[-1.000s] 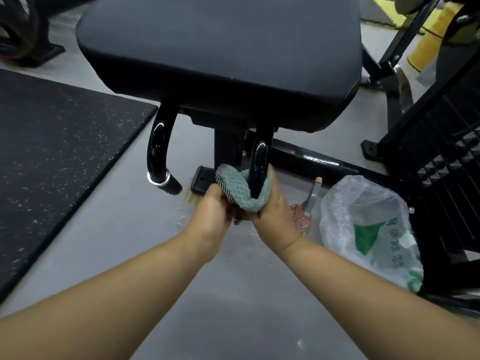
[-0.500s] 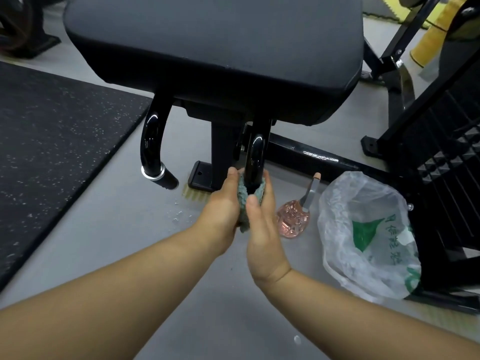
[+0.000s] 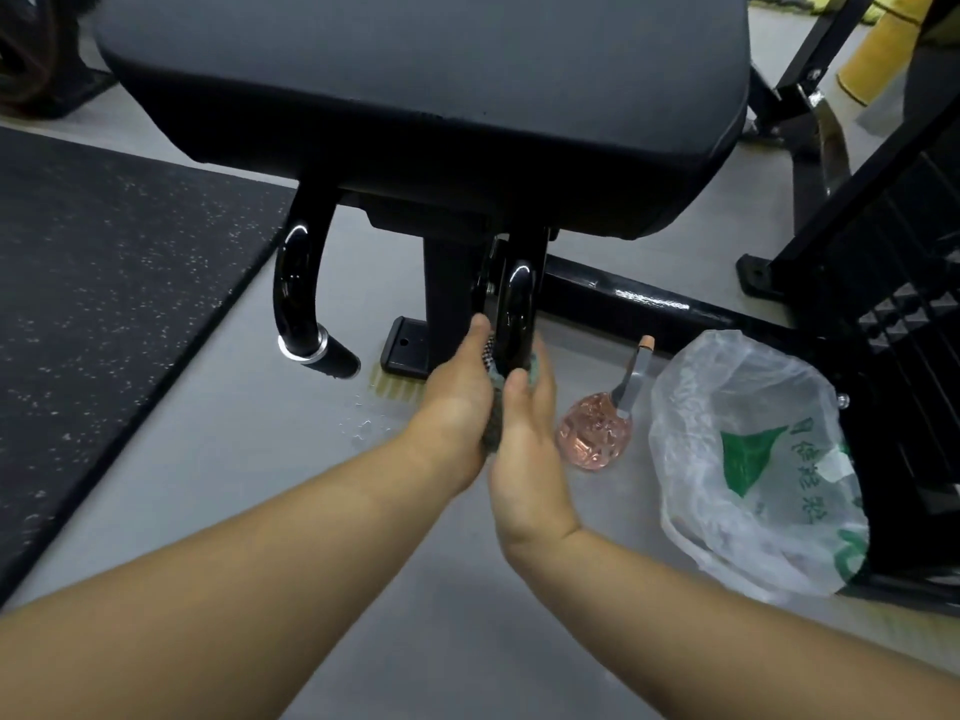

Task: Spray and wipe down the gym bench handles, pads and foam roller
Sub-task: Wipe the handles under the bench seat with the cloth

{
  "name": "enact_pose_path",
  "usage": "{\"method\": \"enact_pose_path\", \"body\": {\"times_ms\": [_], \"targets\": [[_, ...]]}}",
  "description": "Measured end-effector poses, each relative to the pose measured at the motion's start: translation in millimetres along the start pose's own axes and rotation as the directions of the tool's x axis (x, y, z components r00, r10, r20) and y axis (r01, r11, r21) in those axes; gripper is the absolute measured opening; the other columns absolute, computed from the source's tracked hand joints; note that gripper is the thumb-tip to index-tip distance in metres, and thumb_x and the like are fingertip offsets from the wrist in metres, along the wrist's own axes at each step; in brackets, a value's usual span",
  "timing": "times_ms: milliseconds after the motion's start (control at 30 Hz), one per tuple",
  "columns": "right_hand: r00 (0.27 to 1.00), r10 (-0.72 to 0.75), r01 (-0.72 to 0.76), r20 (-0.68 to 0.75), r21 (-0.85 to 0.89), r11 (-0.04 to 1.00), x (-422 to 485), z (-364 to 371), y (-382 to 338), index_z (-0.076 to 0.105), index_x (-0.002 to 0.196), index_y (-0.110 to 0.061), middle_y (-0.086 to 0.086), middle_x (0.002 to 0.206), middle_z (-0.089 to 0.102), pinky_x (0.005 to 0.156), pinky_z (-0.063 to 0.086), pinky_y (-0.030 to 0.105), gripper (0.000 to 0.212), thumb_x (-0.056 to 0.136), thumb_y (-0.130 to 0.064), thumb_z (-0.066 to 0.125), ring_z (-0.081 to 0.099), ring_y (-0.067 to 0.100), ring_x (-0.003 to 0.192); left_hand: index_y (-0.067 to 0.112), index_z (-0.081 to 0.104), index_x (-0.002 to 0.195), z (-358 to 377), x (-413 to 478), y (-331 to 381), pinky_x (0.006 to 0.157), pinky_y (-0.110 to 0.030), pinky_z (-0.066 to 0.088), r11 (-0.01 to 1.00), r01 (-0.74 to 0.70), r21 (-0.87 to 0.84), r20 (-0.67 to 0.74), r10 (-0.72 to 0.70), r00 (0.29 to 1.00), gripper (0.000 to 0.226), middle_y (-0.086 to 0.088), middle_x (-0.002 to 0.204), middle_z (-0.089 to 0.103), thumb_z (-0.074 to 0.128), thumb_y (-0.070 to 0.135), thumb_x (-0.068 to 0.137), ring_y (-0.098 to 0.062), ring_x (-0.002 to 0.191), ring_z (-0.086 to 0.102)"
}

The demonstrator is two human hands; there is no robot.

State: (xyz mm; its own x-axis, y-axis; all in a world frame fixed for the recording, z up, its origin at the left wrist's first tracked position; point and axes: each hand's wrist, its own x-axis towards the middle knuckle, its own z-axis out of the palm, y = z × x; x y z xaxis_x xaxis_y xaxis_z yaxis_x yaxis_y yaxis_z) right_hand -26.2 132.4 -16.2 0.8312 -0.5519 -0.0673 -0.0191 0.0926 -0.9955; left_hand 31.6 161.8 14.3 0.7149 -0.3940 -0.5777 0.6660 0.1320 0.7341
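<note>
The black bench pad [image 3: 426, 85] fills the top of the view. Two glossy black curved handles hang under it: the left handle [image 3: 296, 293] and the right handle [image 3: 514, 309]. My left hand [image 3: 457, 402] and my right hand [image 3: 524, 449] press together around the lower end of the right handle, with a teal cloth [image 3: 491, 366] squeezed between them and wrapped on the bar. Most of the cloth is hidden by my palms. A pink spray bottle [image 3: 595, 436] lies on the floor just right of my right hand.
A white plastic bag [image 3: 748, 459] with green print lies at the right beside a black machine frame [image 3: 883, 283]. A speckled black rubber mat [image 3: 104, 304] covers the floor at the left. Water drops [image 3: 363, 423] dot the grey floor below the left handle.
The loose loop of cloth seen around the handle has been drawn in tight between my palms, and both hands have closed flat against each other on the bar.
</note>
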Motion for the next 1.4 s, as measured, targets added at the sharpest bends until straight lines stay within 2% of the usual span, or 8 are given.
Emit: {"method": "enact_pose_path", "body": {"times_ms": [200,300,400,500,600,767,1033,1400], "targets": [[0.999,-0.04,0.038,0.017,0.083,0.996,9,-6,12,0.042,0.113,-0.063,-0.01,0.147,0.036,0.115,0.024,0.041,0.042,0.072,-0.073,0.044,0.031,0.008,0.137,0.016,0.068,0.092,2,0,-23,0.086,-0.027,0.046,0.98,0.063,-0.187,0.084,-0.048,0.995,0.045,-0.002,0.088,0.073,0.038,0.049,0.095,-0.017,0.101,0.064],[0.999,-0.022,0.019,0.029,0.099,0.995,13,-7,15,0.051,0.119,-0.046,0.0,0.139,0.046,0.112,0.03,0.043,0.061,0.07,-0.08,0.047,0.041,0.014,0.131,0.016,0.068,0.095,-4,7,-31,0.087,-0.026,0.047,0.971,0.036,-0.236,0.103,-0.012,0.995,0.042,0.0,0.087,0.073,0.036,0.044,0.098,-0.015,0.102,0.063],[0.981,0.178,-0.189,0.077,0.173,0.967,29,-20,7,0.063,0.111,-0.025,0.005,0.116,0.065,0.105,0.041,0.04,0.052,0.088,-0.064,0.039,0.058,0.016,0.114,0.016,0.07,0.096,-6,20,-36,0.088,-0.03,0.048,0.986,0.031,-0.165,0.065,-0.02,0.998,0.042,-0.005,0.098,0.073,0.037,0.041,0.099,-0.018,0.103,0.065],[0.927,0.352,-0.351,0.129,-0.031,0.936,50,-38,5,0.066,0.101,-0.021,-0.003,0.092,0.07,0.087,0.049,0.026,0.043,0.098,-0.048,0.033,0.064,0.01,0.091,0.013,0.065,0.114,-4,36,-46,0.085,-0.032,0.049,0.994,0.06,-0.095,0.026,-0.058,0.998,0.041,-0.008,0.115,0.068,0.033,0.036,0.102,-0.022,0.106,0.063],[0.89,0.442,-0.423,0.109,-0.162,0.891,67,-44,17,0.068,0.098,-0.025,-0.001,0.104,0.068,0.085,0.046,0.027,0.037,0.096,-0.048,0.04,0.062,0.013,0.098,0.009,0.056,0.126,0,45,-50,0.089,-0.034,0.046,0.986,0.101,-0.131,0.038,-0.097,0.995,0.044,-0.009,0.123,0.063,0.028,0.034,0.103,-0.023,0.113,0.058],[0.816,0.573,-0.578,0.076,0.083,0.812,77,-41,31,0.065,0.105,-0.014,0.005,0.095,0.067,0.083,0.047,0.029,0.044,0.098,-0.047,0.036,0.062,0.019,0.096,0.011,0.053,0.124,5,49,-44,0.1,-0.033,0.042,0.957,0.174,-0.23,0.115,-0.151,0.982,0.034,-0.012,0.125,0.056,0.035,0.028,0.102,-0.025,0.118,0.052],[0.829,0.558,-0.554,0.015,0.157,0.818,72,-33,29,0.068,0.099,-0.016,0.005,0.098,0.071,0.094,0.048,0.036,0.042,0.098,-0.046,0.039,0.065,0.021,0.099,0.009,0.059,0.118,7,42,-34,0.067,-0.031,0.054,0.962,0.142,-0.233,0.096,-0.123,0.988,0.031,-0.011,0.11,0.064,0.042,0.026,0.098,-0.024,0.098,0.062],[0.937,0.348,-0.349,0.042,0.197,0.916,27,-21,-23,0.062,0.12,-0.018,-0.001,0.109,0.07,0.098,0.045,0.03,0.049,0.1,-0.046,0.028,0.064,0.009,0.103,0.008,0.065,0.111,0,-7,-6,0.073,-0.028,0.052,0.977,-0.004,-0.213,0.095,0.024,0.995,0.044,-0.01,0.106,0.071,0.031,0.034,0.101,-0.019,0.095,0.068]]}}
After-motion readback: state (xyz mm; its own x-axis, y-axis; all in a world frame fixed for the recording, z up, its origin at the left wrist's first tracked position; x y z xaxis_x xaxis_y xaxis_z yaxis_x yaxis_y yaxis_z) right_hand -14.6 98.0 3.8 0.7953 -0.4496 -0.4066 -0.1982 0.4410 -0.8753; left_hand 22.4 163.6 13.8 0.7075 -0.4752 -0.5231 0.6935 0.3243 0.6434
